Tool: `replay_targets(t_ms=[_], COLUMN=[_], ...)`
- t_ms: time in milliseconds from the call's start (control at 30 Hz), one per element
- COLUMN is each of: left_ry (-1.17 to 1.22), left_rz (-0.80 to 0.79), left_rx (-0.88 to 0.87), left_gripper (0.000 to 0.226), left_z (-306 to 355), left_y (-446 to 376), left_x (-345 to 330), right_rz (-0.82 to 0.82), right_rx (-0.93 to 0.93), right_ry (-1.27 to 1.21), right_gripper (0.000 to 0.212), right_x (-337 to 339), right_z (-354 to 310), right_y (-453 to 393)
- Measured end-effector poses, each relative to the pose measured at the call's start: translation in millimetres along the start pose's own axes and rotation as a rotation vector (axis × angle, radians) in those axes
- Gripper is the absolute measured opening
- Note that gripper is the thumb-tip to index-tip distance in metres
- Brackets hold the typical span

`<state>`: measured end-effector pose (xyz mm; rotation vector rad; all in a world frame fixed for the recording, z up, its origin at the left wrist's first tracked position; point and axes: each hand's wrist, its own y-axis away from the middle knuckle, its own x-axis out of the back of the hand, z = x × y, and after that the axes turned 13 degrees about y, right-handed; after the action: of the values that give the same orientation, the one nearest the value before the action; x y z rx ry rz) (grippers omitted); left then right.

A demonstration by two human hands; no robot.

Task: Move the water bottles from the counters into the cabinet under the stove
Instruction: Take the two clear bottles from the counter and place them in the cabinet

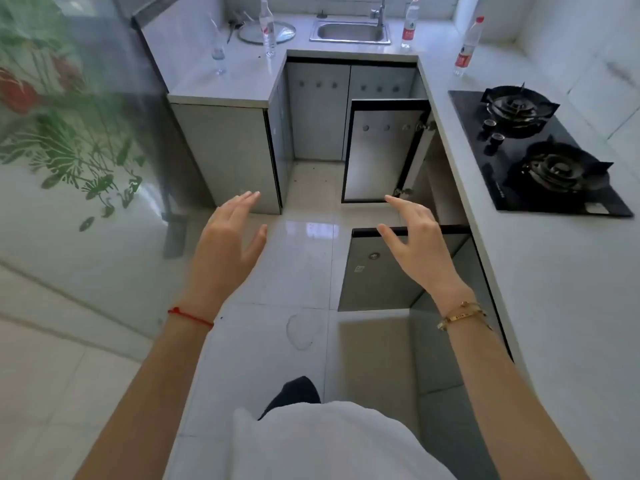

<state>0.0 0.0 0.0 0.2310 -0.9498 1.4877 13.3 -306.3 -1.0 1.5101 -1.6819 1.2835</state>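
Far ahead, well out of reach: steel sink at the back, tall faucet rising at its right rear corner. Just left of the sink, round glass lid lying flat, dark utensil near its left edge. Beneath the sink, two closed grey doors, each with a row of three round dots. Off to the left, glossy panel printed with green leaves and red flowers. Underneath, pale shiny floor tiles, with a faint rounded mark lower down.
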Motion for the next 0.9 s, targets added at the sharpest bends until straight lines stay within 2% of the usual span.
replay_targets(t_ms=[333, 900], left_ry=[-0.038, 0.014], left_rz=[0.02, -0.041], left_rx=[0.058, 0.074], left_gripper=[0.052, 0.053], left_z=[-66.3, -223.7], left_y=[-70.6, -355.5], left_x=[-21.4, -17.3], right_rz=[-0.063, -0.001], right_rx=[0.028, -0.032], right_ry=[0.031, 0.0], right_gripper=[0.05, 0.049], right_x=[-55.7, -156.7], right_z=[10.3, -5.0], right_y=[-94.9, -390.5])
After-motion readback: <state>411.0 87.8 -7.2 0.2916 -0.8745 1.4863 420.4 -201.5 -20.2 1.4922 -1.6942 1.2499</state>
